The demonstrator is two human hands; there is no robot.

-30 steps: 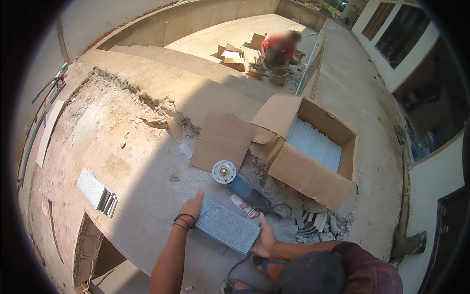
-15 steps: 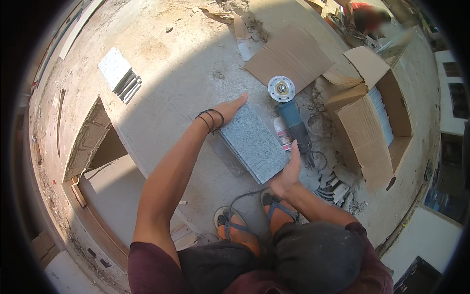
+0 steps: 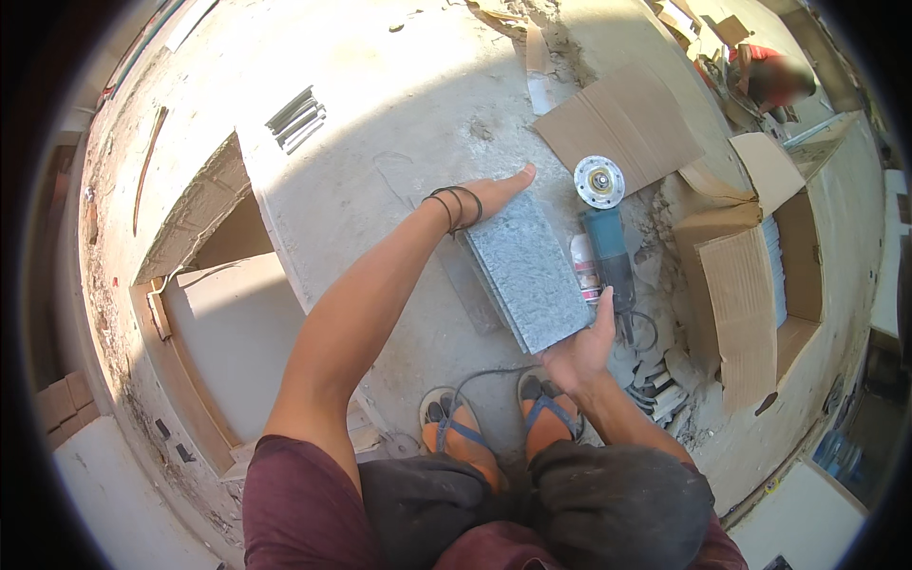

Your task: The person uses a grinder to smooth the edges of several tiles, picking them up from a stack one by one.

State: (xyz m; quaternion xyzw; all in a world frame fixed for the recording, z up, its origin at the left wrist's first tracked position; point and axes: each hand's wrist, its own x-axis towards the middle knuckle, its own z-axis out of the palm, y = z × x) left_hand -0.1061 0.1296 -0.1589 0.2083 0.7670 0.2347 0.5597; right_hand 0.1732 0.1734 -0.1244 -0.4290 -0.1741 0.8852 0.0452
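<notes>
A short stack of grey stone-look tiles [image 3: 534, 274] is held between my two hands, in front of my feet. My left hand [image 3: 486, 198] grips its far end, with the thumb side over the edge. At the near right corner my right hand [image 3: 581, 351] cups the stack, thumb up along its side. Just right of the tiles lies a blue-green angle grinder [image 3: 604, 236] with its metal disc facing up. A white and red bottle [image 3: 583, 268] lies between the grinder and the tiles. Under the stack, a flat grey piece [image 3: 470, 290] is partly hidden.
An open cardboard box [image 3: 739, 309] with tiles inside stands at the right, beside tile offcuts [image 3: 660, 391]. A flat cardboard sheet [image 3: 617, 128] lies beyond the grinder. Another tile pile [image 3: 296, 119] sits far left, near a floor opening [image 3: 228, 233]. Someone in red [image 3: 765, 81] crouches far right.
The whole scene has shifted rightward in the picture as my head turned. Both hands still hold the tile stack in nearly the same place beside the grinder.
</notes>
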